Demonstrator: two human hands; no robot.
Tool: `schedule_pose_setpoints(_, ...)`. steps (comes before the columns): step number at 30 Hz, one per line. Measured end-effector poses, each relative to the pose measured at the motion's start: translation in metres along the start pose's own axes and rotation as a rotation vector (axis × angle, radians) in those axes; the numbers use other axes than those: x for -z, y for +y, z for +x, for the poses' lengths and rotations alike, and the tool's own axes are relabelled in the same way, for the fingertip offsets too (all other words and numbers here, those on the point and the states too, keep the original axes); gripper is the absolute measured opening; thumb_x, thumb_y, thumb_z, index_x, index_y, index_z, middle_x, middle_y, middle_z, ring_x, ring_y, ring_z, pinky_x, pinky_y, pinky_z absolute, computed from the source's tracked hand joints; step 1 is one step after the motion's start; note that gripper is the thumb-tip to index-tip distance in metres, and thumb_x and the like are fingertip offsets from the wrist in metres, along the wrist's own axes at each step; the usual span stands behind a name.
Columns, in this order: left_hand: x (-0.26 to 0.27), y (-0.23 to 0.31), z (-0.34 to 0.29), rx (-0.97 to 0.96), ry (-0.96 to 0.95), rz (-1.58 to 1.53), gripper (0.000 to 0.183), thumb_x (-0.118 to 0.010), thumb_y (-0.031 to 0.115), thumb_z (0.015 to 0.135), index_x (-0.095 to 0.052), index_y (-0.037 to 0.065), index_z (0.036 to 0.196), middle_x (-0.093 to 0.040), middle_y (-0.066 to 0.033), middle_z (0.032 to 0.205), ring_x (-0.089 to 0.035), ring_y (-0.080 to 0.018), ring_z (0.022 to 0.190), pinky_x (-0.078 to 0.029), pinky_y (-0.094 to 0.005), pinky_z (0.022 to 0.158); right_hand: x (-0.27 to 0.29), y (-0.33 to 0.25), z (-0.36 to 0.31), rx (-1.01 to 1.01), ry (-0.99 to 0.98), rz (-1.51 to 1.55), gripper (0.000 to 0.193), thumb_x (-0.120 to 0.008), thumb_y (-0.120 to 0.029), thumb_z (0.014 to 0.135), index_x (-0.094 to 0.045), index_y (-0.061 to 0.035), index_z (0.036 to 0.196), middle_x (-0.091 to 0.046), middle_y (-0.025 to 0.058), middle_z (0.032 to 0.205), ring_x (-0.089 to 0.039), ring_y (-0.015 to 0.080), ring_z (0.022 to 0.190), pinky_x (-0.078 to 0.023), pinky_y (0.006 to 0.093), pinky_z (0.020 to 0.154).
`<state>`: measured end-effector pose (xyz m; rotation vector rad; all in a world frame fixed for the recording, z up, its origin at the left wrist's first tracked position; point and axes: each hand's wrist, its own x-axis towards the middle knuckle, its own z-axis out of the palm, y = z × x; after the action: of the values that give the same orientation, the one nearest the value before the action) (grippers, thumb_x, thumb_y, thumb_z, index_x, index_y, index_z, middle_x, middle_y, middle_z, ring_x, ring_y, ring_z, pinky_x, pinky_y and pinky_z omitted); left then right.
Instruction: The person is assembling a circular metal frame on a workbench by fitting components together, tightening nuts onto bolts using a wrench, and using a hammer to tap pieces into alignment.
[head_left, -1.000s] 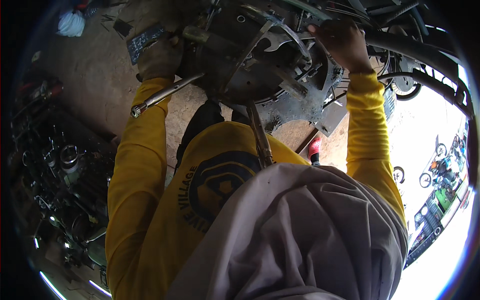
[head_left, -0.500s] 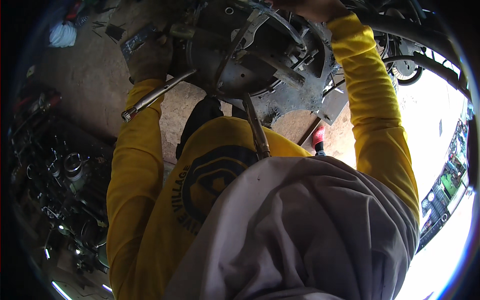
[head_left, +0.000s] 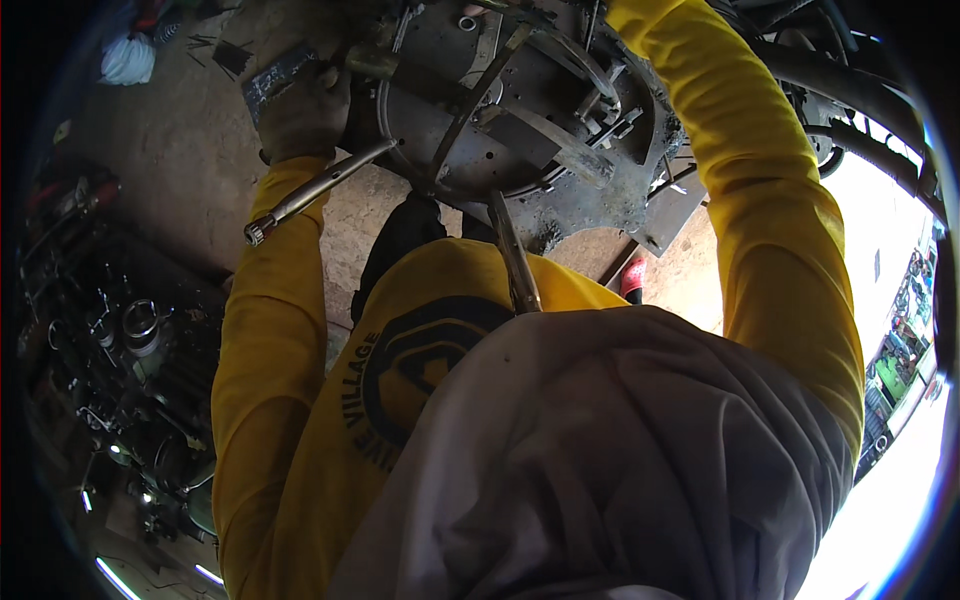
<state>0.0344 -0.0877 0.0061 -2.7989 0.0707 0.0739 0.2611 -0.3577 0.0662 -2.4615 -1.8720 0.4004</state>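
My left hand (head_left: 303,115) is beside the left edge of a round metal frame, next to a dark flat plate (head_left: 278,80). Its fingers are lost in shadow, so their grip cannot be made out. My right arm in its yellow sleeve (head_left: 730,130) stretches over the right side of the frame to the top edge of the picture, which cuts off the hand. The frame's dark metal plate (head_left: 425,125) carries curved bars and a cross tube (head_left: 375,64). A steel ring (head_left: 467,23) shows on its far part.
A chrome handle (head_left: 320,190) juts from the frame over my left sleeve. A rusty bar (head_left: 513,255) points toward my body. Dark machine parts (head_left: 140,350) crowd the lower left. Black tubes (head_left: 840,75) stand at the upper right. Thin rods (head_left: 232,58) lie on the floor.
My right arm has moved farther forward and to the left, taking the hand out of the picture. My left hand has barely moved.
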Motion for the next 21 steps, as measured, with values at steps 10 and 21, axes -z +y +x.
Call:
schedule_pose_setpoints(10,0.014,0.002,0.007,0.349,-0.130,-0.258,0.043,-0.044,0.051,0.098,-0.068,0.020,0.115,-0.072,-0.0172,0.105,-0.071,-0.0373,0.097,-0.058,-0.0489,0.081,-0.034,-0.060,-0.114,-0.198,0.454,-0.377,0.023,-0.069,-0.030,0.085,-0.065,-0.0104,0.072,-0.061,0.0072,0.070,-0.059,0.0302,0.064,-0.050,0.0434,0.062)
schedule_pose_setpoints(21,0.021,0.002,0.003,0.408,-0.111,-0.377,0.049,-0.048,0.057,0.094,-0.070,0.019,0.115,-0.072,-0.0192,0.105,-0.070,-0.0384,0.099,-0.055,-0.0482,0.086,-0.045,-0.078,-0.163,-0.445,0.381,-0.096,0.026,-0.057,-0.034,0.099,-0.075,-0.0149,0.096,-0.072,0.0089,0.083,-0.069,0.0301,0.074,-0.056,0.0470,0.064)
